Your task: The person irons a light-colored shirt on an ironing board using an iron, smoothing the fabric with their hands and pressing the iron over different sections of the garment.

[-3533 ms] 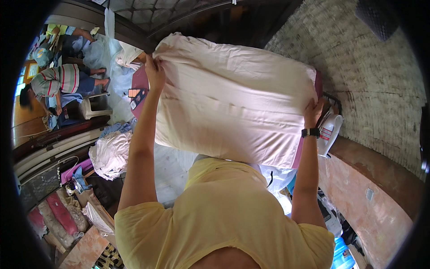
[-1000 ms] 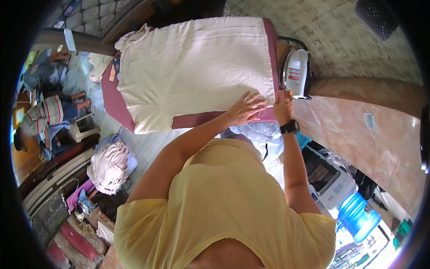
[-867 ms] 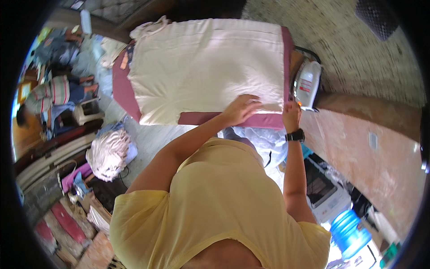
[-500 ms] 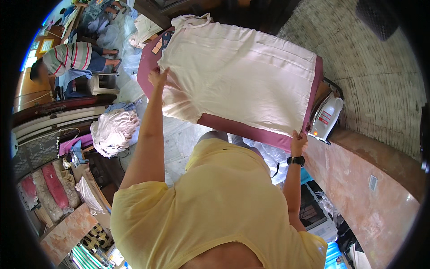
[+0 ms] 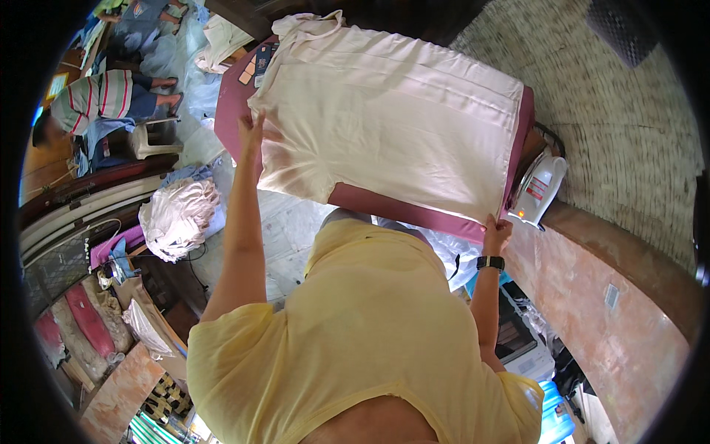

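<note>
A cream shirt point(image 5: 384, 111) lies spread over a maroon padded ironing board point(image 5: 407, 220), its collar at the far left end. My left hand point(image 5: 252, 132) is closed on the shirt's left edge, near the sleeve, where creases fan out through the cloth. My right hand point(image 5: 496, 234) pinches the near right corner of the hem, at the board's edge. The cloth between both hands lies mostly flat. A white steam iron point(image 5: 542, 186) with a lit orange light rests beside the board's right end, not touched by either hand.
Dark cards point(image 5: 264, 61) and small tan pieces point(image 5: 250, 72) lie on the board's far left end. A heap of pale cloth point(image 5: 180, 218) stands at left. Farther left, a person in a striped shirt point(image 5: 103, 96) sits near a white stool point(image 5: 155, 140). A stone-faced ledge point(image 5: 592, 274) curves along the right.
My left hand has shifted slightly left with the shirt's edge, and the cloth near it is more spread. My right hand stays at the hem corner. The whole view has tilted a little.
</note>
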Motion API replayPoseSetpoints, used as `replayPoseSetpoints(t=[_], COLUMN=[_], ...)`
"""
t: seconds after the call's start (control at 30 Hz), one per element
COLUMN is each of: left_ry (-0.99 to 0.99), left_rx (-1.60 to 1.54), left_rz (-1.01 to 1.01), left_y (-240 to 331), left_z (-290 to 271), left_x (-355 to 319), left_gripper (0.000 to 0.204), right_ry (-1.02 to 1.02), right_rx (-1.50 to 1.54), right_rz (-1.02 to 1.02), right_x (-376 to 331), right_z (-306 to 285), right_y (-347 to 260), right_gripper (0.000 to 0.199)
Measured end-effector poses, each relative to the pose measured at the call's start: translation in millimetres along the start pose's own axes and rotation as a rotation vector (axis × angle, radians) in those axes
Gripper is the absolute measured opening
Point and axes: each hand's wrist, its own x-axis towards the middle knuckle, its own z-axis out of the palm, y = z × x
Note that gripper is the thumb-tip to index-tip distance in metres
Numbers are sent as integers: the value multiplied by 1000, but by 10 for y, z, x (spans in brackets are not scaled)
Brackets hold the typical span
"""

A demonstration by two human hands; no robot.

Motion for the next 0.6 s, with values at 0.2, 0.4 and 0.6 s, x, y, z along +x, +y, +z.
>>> replayPoseSetpoints(t=[0.2,0.4,0.6], left_ry=[-267,229,-445], left_rx=[-173,574,524], left_rz=[-91,179,768], left_y=[-121,393,587], left_z=[-367,-89,249], left_x=[-847,-1268,-2255], left_gripper=[59,50,43], right_ry=[-53,-129,-114], right_rx=[-25,67,261], right_rz=[-10,85,59], right_x=[-45,-138,-170], right_z=[-155,-132,-261], right_y=[43,-127,-647], right_gripper=[28,28,34])
